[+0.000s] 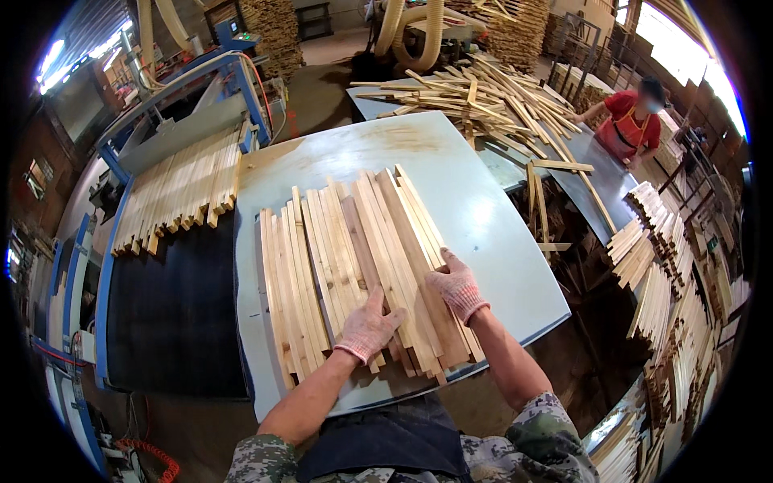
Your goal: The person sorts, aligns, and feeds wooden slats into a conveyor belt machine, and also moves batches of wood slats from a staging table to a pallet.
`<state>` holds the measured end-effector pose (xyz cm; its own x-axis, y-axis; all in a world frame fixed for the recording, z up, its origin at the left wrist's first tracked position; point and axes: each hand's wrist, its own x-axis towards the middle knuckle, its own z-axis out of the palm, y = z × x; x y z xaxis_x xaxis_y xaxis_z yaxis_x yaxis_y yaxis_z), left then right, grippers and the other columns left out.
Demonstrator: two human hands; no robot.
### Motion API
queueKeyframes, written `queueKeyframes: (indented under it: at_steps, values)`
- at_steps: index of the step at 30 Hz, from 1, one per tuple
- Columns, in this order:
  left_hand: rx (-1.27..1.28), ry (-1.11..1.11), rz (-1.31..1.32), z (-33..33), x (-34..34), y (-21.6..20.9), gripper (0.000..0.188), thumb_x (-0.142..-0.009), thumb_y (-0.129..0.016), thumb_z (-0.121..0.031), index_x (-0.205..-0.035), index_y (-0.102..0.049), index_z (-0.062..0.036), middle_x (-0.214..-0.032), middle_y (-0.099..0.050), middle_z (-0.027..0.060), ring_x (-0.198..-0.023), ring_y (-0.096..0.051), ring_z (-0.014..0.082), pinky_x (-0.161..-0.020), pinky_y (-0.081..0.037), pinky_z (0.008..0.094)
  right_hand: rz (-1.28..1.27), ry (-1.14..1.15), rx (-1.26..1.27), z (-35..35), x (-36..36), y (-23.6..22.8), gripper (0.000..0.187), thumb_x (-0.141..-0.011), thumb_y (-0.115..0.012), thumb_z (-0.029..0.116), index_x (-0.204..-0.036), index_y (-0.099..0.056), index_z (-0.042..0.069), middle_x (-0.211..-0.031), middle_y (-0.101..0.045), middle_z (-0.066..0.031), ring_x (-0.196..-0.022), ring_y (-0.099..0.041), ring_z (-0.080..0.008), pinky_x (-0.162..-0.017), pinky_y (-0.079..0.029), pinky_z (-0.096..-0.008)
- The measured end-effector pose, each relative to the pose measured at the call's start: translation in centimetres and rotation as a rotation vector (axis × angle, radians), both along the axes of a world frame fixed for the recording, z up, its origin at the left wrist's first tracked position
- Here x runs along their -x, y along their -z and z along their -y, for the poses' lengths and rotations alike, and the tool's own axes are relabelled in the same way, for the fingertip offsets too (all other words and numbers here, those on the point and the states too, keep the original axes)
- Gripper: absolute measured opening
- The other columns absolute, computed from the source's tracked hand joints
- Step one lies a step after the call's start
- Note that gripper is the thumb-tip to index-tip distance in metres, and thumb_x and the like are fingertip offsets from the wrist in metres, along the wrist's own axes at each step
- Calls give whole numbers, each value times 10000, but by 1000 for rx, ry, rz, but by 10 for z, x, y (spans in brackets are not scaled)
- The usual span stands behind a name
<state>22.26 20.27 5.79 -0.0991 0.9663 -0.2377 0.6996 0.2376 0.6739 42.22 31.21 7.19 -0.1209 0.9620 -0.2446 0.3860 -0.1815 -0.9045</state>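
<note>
Several long, pale wooden strips lie side by side on a light grey tabletop in front of me, their ends uneven. A few are darker brown. My left hand, in a pinkish knit glove, rests on the strips near their close ends, fingers outstretched and thumb apart. At the right side of the row lies my right hand, gloved alike, with its thumb and forefinger spread over the outer strips. Neither hand lifts a strip; the undersides of the fingers are hidden.
On the left, a blue-framed machine has a black conveyor belt carrying another row of strips. Loose strips pile on a far table. A person in red stands there. Stacked strips line the right side.
</note>
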Motion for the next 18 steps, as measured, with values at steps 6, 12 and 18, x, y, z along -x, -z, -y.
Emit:
queueKeyframes:
  at_steps: [6,12,18]
  values:
    - [-52,21,-87,2,0,10,946,-940,-652,-590,-1623,-325,-22,-1058,-727,333,-986,-728,470,-851,-577,517,445,-184,-161,-3,11,-47,815,-862,-735,277,-1585,-459,23,-1171,-706,-202,-1043,-705,-288,-924,-577,-399]
    - [-40,8,-88,3,0,-3,930,-951,-649,-576,-1625,-323,-24,-969,-735,321,-925,-735,470,-806,-585,522,453,-236,-220,3,13,-13,818,-916,-714,423,-1582,-455,26,-1379,-632,-253,-1258,-642,-384,-1079,-516,-441]
    - [16,-14,-44,5,0,-10,830,-964,-648,-537,-1602,-373,-81,-1026,-739,301,-974,-732,463,-863,-578,533,651,-356,-221,1,50,-43,1067,-881,-736,593,-1660,-276,28,-1598,-409,-322,-1442,-477,-455,-1191,-426,-453]
